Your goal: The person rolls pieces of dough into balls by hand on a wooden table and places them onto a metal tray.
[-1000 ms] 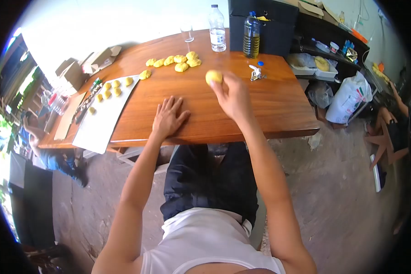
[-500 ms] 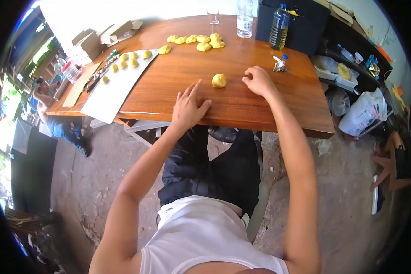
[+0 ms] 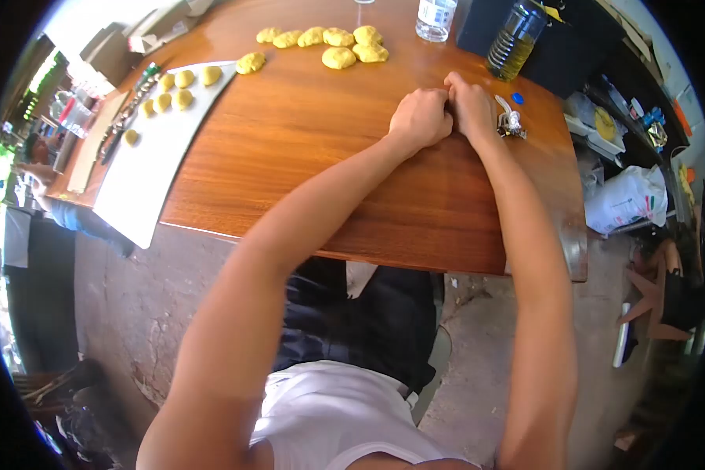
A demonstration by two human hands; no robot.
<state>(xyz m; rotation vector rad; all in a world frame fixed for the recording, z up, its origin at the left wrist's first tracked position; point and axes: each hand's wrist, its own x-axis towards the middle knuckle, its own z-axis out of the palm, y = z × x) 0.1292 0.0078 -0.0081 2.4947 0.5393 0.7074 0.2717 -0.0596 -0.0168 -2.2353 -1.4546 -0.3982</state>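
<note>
My left hand [image 3: 421, 117] and my right hand [image 3: 471, 108] are together at the right part of the wooden table [image 3: 290, 157]. Both have curled fingers, and whatever they hold is hidden; the single dough ball seen before does not show. Just right of my right hand lie a crumpled foil-like item [image 3: 512, 124] and a blue cap [image 3: 517, 98]. Several yellow dough lumps [image 3: 338, 58] form rows farther back. On a white board [image 3: 150, 174] at the left sit several smaller yellow balls [image 3: 182, 99].
Behind my hands stand a clear bottle [image 3: 435, 19], an oil bottle [image 3: 514, 43] and a black box [image 3: 560, 59]. Cardboard boxes [image 3: 111, 55] are at the back left. A white bag [image 3: 628, 198] sits on the right shelf. Another person's arm [image 3: 39, 172] shows at far left.
Both hands have moved away from my body, my left hand rightward to meet my right. The lone dough ball between them is no longer visible. The view has shifted.
</note>
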